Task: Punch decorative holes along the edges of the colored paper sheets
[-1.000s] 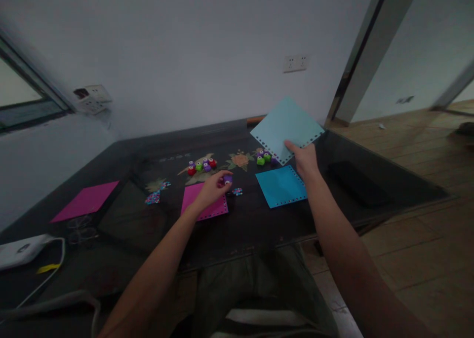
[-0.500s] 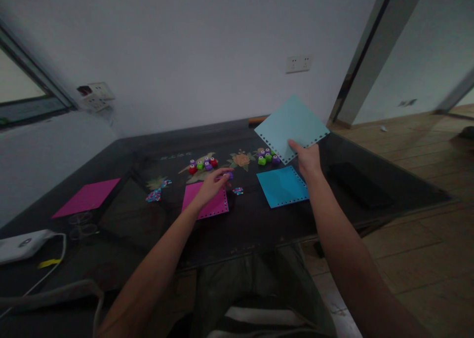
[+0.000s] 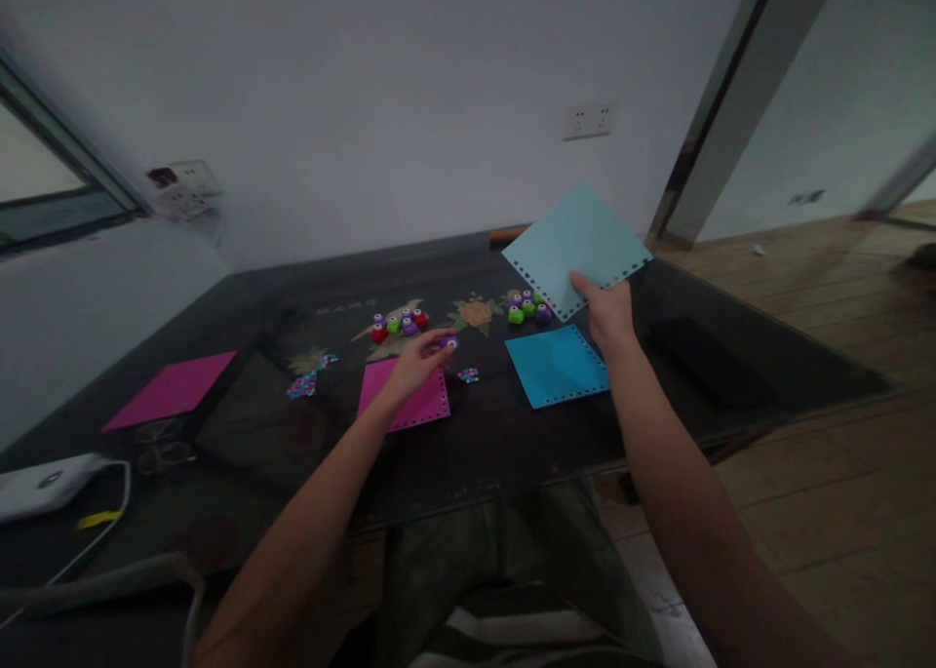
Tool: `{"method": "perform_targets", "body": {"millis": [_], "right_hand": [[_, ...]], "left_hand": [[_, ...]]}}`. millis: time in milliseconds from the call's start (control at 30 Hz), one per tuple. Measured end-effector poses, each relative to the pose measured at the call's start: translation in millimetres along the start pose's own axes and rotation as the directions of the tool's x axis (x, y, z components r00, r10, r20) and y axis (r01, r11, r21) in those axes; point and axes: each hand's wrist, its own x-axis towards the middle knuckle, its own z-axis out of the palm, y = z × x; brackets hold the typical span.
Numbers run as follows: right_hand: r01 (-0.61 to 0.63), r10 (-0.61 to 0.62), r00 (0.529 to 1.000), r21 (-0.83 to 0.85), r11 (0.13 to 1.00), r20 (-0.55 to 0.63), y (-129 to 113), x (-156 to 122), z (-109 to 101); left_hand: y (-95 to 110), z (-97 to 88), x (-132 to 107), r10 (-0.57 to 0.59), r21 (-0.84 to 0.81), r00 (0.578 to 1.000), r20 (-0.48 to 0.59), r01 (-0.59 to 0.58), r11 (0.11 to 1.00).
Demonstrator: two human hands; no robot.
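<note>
My left hand (image 3: pixel 416 361) pinches a small purple piece with a white eye-like top (image 3: pixel 448 342), above a pink sheet with holes along two edges (image 3: pixel 401 397). My right hand (image 3: pixel 608 312) grips a pale blue sheet with punched edges (image 3: pixel 581 234) by its near corner, thumb on top, raised off the table. Beneath it lies a brighter blue punched sheet (image 3: pixel 554 368). Red, green and purple eye-topped pieces (image 3: pixel 399 325) cluster behind my left hand. A second cluster of green and purple pieces (image 3: pixel 527 307) sits behind the blue sheet.
Small multicoloured bits (image 3: pixel 469 375) lie between the sheets, with more bits (image 3: pixel 302 385) farther left. Another pink sheet (image 3: pixel 172 390) rests at the left. A white power strip (image 3: pixel 44 483) with its cable is at the left edge. A dark oblong object (image 3: pixel 706 361) lies at right.
The purple piece in my left hand has turned, so its white eye-like top now faces me. My right hand keeps the pale blue sheet nearly still.
</note>
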Motion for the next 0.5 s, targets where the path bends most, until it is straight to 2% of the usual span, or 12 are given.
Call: {"method": "perform_targets", "body": {"millis": [133, 367, 500], "right_hand": [[0.020, -0.020, 1.000, -0.001, 1.000, 0.007, 0.4, 0.3, -0.3], [0.004, -0.004, 1.000, 0.025, 1.000, -0.015, -4.2, -0.6, -0.6], [0.000, 0.001, 1.000, 0.025, 1.000, -0.016, -5.8, -0.3, -0.8]], "left_hand": [[-1.2, -0.6, -0.1, -0.016, -0.090, 1.000, 0.024, 0.018, 0.996], [-8.0, -1.3, 4.3, 0.016, -0.177, 1.000, -0.003, -0.016, 0.984], [-4.2, 0.9, 2.5, -0.028, -0.214, 0.999, -0.020, 0.023, 0.976]]}}
